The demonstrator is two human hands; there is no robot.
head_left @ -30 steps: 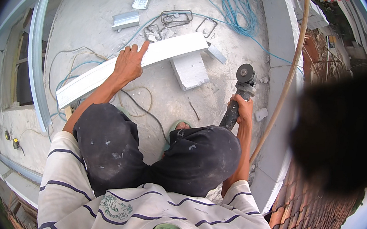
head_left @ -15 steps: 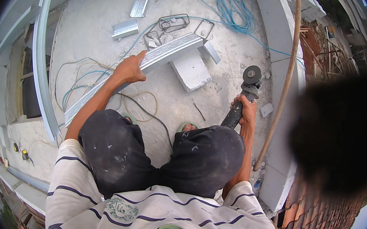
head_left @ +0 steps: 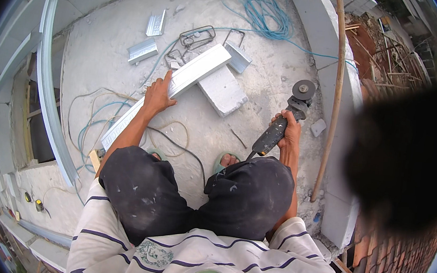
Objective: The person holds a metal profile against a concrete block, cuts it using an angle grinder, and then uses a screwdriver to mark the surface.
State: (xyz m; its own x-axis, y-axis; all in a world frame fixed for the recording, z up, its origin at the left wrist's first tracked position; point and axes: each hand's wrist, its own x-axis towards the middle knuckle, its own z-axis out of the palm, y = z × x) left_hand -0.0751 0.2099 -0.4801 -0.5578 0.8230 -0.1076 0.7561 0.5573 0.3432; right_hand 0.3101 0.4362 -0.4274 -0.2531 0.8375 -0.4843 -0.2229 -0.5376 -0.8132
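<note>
My left hand [head_left: 159, 93] grips a long silvery metal channel [head_left: 196, 72], with fingers on one side and the thumb on the other. The channel's far end rests on a pale lightweight block [head_left: 225, 90]; its near end passes under my left forearm. In my right hand [head_left: 289, 129] is a black angle grinder [head_left: 272, 134], held around its body with the disc [head_left: 303, 89] pointing away from me, apart from the channel. I cannot tell whether the disc is spinning. A short channel offcut [head_left: 236, 57] lies against the far end of the channel.
Two more offcuts [head_left: 143, 51] and bent dark metal frames [head_left: 197, 36] lie farther off. A blue cable coil [head_left: 259, 12], loose cords [head_left: 97, 114] and a wooden pole [head_left: 336, 90] are around me. Long metal profiles [head_left: 47, 79] lean at the left; low block walls [head_left: 323, 46] border the floor.
The channel has been turned over, so a smooth face now shows at its far end instead of the embossed one. The grinder stays in my right hand, its body more in view.
</note>
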